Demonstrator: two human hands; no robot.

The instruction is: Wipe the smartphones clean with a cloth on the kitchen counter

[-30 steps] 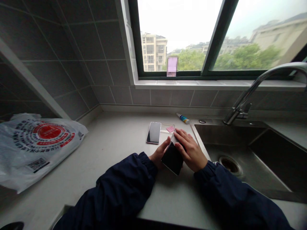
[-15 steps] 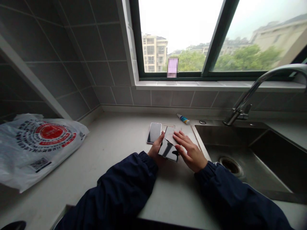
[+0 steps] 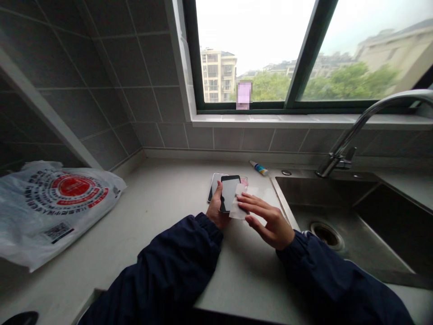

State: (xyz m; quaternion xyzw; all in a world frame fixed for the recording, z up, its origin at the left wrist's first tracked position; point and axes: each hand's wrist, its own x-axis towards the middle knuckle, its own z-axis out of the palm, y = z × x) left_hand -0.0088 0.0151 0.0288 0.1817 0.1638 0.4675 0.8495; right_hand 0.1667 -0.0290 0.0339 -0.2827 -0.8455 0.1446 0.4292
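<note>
My left hand (image 3: 216,208) grips a black phone (image 3: 229,192) and holds it upright over the grey countertop (image 3: 162,216), its screen facing me. My right hand (image 3: 269,219) presses a small white wipe (image 3: 237,205) against the phone's right edge with thumb and fingertips. Just behind the held phone a second phone (image 3: 214,184) lies flat on the counter, partly hidden. Both arms wear dark blue sleeves.
A small blue-and-white tube (image 3: 259,168) lies by the back wall, with a pink slip (image 3: 244,180) beside the phones. A steel sink (image 3: 338,212) with a tall tap (image 3: 358,124) fills the right. A white plastic bag with red print (image 3: 57,203) lies at the left.
My left hand has raised the black phone from a tilted, low position to upright and further back. My right hand has shifted with the wipe from the top of the phone to its right edge.
</note>
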